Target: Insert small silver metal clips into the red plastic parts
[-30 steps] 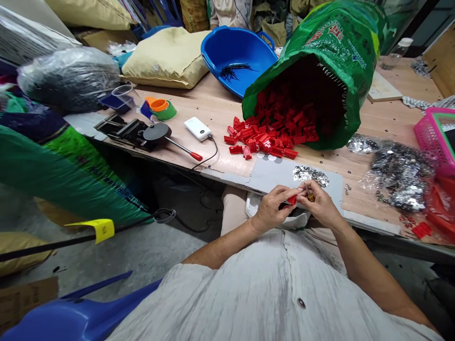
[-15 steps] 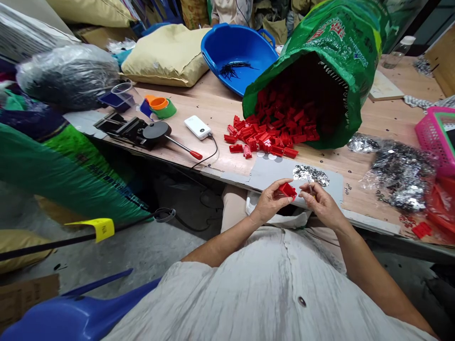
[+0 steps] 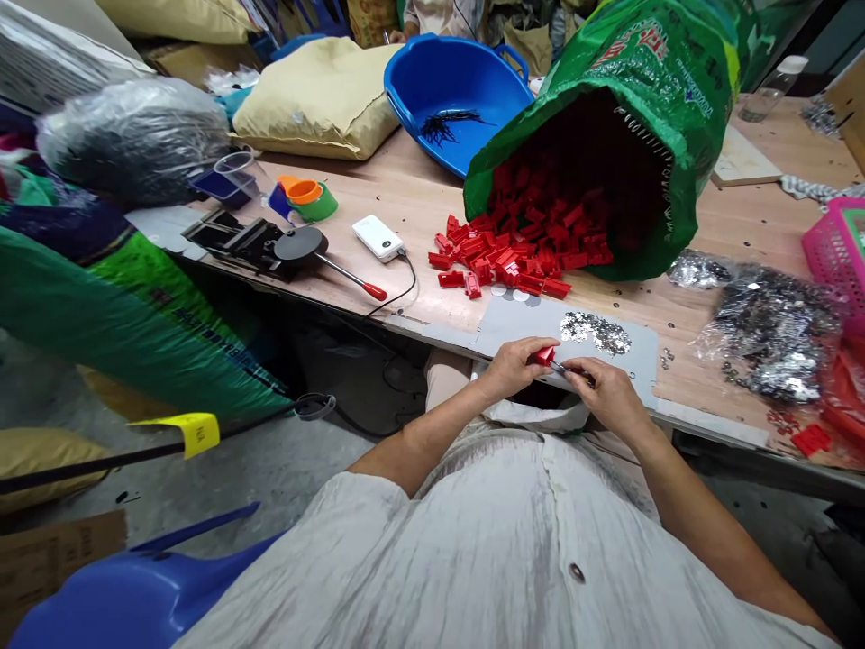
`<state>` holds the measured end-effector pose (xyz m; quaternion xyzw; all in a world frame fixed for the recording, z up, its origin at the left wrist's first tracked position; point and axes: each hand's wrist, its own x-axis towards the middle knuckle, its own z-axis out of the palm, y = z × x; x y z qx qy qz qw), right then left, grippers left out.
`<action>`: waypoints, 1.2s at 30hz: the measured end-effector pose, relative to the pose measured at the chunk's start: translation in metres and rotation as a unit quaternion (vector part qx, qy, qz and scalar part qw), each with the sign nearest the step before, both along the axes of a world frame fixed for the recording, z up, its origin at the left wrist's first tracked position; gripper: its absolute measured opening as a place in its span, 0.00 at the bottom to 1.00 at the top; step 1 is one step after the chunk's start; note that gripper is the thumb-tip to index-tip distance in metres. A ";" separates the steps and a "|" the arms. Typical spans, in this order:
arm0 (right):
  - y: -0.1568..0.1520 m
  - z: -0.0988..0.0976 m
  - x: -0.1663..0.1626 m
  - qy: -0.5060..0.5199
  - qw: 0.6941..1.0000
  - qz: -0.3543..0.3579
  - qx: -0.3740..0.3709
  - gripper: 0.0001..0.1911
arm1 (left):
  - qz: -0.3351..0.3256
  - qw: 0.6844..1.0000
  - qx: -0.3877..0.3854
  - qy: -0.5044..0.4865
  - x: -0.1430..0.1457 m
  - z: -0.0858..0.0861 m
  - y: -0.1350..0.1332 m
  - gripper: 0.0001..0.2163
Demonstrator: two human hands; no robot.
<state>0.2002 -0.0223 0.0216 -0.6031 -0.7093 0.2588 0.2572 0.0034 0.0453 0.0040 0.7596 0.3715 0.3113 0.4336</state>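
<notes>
At the table's front edge, my left hand (image 3: pixel 514 370) is closed on a small red plastic part (image 3: pixel 544 355). My right hand (image 3: pixel 608 392) pinches a thin metal tool (image 3: pixel 559 368), its exact kind too small to make out. The tool's tip points left and meets the open side of the red part; whether it is inside cannot be told. Just beyond my hands, a pile of small shiny metal pieces (image 3: pixel 595 333) lies on a grey sheet (image 3: pixel 504 329). More red plastic parts (image 3: pixel 506 257) spill from a green sack (image 3: pixel 682 117) lying on its side.
A blue basin (image 3: pixel 466 86) with black strips stands behind. To the left are a white power bank (image 3: pixel 378 238) with a cable and a black press with a red-tipped lever (image 3: pixel 344 278). Plastic bags of metal pieces (image 3: pixel 777 329) and a pink basket (image 3: pixel 831 248) are at right.
My right hand has moved slightly left and turned the tool from upright to pointing at the red part. My left hand has tilted the red part, so less of it shows.
</notes>
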 end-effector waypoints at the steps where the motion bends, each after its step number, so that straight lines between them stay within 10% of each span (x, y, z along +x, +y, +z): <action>1: 0.001 0.000 0.000 -0.004 1.000 0.006 0.003 0.11 | -0.009 1.000 0.005 0.003 0.000 -0.001 0.002 0.22; 36: -0.005 0.008 -0.006 -0.025 1.000 -0.012 0.004 0.13 | 0.000 0.998 -0.061 -0.031 -0.004 0.008 -0.002 0.14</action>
